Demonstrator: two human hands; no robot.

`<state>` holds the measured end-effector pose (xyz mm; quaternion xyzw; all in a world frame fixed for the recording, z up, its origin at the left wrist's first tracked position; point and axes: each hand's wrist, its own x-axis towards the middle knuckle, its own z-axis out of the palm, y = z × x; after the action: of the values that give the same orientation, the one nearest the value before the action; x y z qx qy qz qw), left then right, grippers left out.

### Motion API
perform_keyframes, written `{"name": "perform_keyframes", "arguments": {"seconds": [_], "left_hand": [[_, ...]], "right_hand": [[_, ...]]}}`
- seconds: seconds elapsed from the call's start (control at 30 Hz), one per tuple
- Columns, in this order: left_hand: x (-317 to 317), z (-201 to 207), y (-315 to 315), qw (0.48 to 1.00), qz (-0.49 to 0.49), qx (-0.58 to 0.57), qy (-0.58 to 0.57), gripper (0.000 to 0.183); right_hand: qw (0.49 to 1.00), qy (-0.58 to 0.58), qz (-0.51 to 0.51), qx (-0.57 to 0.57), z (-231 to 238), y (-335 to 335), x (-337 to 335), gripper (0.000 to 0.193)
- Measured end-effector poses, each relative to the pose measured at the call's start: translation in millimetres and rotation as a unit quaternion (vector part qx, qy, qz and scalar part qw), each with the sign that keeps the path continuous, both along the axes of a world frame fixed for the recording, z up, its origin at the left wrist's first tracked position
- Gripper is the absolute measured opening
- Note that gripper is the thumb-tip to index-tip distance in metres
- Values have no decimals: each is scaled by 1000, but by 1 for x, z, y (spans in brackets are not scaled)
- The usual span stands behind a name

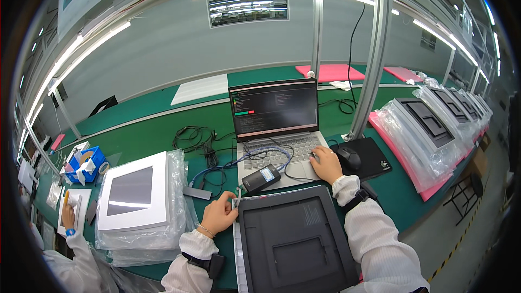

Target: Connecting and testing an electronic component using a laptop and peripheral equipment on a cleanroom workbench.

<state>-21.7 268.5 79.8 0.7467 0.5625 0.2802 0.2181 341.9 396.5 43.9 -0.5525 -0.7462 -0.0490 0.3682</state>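
Note:
A flat black panel (290, 239) with a raised frame lies in front of me, a pale edge showing along its left side. My left hand (218, 215) is closed at the panel's upper left corner, by a small connector (239, 193); what the fingertips grip is too small to make out. On the right edge of an open laptop's keyboard (287, 154) rests my right hand (326, 165), fingers stretched over the keys and holding nothing. The laptop screen (275, 109) is lit with dark windows. A black box with a label (261, 179) sits on the laptop's front left, with cables attached.
White-framed panels (133, 192) in plastic lie stacked at left, near a blue bin (86, 165) and a co-worker's hand (68, 214). Right are a mouse (348, 158) on a black mat (374, 158), a metal post (374, 59) and plastic-wrapped black panels (429, 122). Tangled cables (203, 144) lie behind.

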Motion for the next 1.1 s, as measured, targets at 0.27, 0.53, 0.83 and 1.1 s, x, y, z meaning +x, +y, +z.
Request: {"name": "perform_keyframes", "arguments": {"seconds": [0.27, 0.53, 0.83, 1.1], "left_hand": [[0, -1, 1, 1000, -5, 7, 5, 35], [0, 2, -1, 1000, -8, 9, 15, 37], [1, 3, -1, 1000, -13, 8, 16, 38], [-2, -4, 3, 999, 7, -18, -31, 29]], "right_hand": [[1000, -10, -8, -3, -1, 2, 1, 31], [1000, -9, -3, 16, -2, 3, 0, 29], [1000, -8, -8, 3, 2, -1, -1, 29], [1000, -5, -6, 6, 2, 1, -2, 29]]}}
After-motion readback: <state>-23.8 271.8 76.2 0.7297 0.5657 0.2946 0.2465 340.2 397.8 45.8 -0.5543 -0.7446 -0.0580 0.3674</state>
